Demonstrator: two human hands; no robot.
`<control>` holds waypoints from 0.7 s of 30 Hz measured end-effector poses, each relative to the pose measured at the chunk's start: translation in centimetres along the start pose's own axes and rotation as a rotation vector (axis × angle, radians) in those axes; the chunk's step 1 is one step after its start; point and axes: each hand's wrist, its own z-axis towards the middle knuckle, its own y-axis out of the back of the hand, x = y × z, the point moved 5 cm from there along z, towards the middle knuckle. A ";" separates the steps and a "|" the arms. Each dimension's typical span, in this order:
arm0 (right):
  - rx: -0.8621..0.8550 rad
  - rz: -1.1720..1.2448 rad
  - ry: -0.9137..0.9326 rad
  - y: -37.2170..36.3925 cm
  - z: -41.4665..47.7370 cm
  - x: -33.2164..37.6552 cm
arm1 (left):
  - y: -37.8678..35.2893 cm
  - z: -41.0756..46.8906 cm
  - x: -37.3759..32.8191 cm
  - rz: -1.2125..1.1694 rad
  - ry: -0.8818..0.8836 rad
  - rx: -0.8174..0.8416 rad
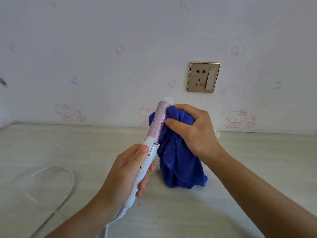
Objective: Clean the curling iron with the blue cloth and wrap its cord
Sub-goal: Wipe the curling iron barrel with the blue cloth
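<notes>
Nearest the camera, the cord (72,181) is seen leaving the ribbed sleeve at the butt of the handle. It lies to the left on the pale, wood-grained tabletop (248,160) in one loose, flat white loop. It is not yet wrapped, so that part of the task is judged wholly outstanding.

The grip of the left hand (130,170) is closed round the smooth white plastic handle of the curling iron (151,148), with the thumb laid along its upper side. The iron is held clear of the tabletop, tilted up and away.

Wiping is judged to be under way. The blue cloth (178,162), a soft, nappy towelling bunched into heavy folds, is pressed against the right side of the barrel by the right hand (190,127). That hand's grip is closed on the cloth near the tip, while the loose tail hangs down to the tabletop. The barrel is a matt pale-pink cylinder, dotted with rows of small dark holes and capped in white. How much of it has been cleaned cannot be told.

Beyond, a gold-framed wall socket (203,77) with nothing plugged into it is set in a white wall (120,31) printed with faint pink cartoon figures.
</notes>
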 end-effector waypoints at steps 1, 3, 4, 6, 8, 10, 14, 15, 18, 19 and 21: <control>-0.007 -0.013 0.007 0.0 0.0 -0.1 | 0.0 -0.2 0.4 -0.019 -0.011 -0.010; -0.005 -0.047 0.016 -0.3 0.0 -0.3 | -0.2 -0.7 1.2 -0.031 -0.022 -0.024; -0.009 -0.064 0.014 -0.3 0.0 -0.4 | -0.3 -0.8 1.6 -0.029 -0.018 -0.032; -0.024 -0.074 0.012 -0.1 0.1 -0.4 | -0.3 -1.0 2.1 -0.034 -0.009 -0.032; -0.008 -0.063 -0.005 0.1 0.2 -0.5 | -0.3 -1.0 2.2 -0.028 -0.014 -0.024; 0.065 -0.047 -0.064 -0.4 -0.2 -0.8 | -0.2 -1.0 2.1 -0.017 -0.023 -0.035; 0.252 -0.052 -0.124 -2.6 -1.5 -1.5 | 0.3 -0.9 2.2 -0.025 -0.010 -0.086; 0.256 -0.064 -0.120 -2.5 -1.4 -1.6 | 0.3 -1.0 2.1 -0.022 -0.008 -0.084; 0.204 -0.108 -0.096 -1.8 -1.2 -1.6 | 0.0 -1.0 2.1 -0.017 0.005 -0.070; 0.157 -0.125 -0.085 -1.5 -1.1 -1.6 | -0.1 -1.1 2.1 -0.016 0.010 -0.065; 0.023 -0.135 -0.070 -0.4 -0.6 -1.6 | -0.3 -1.1 2.1 -0.023 0.013 -0.042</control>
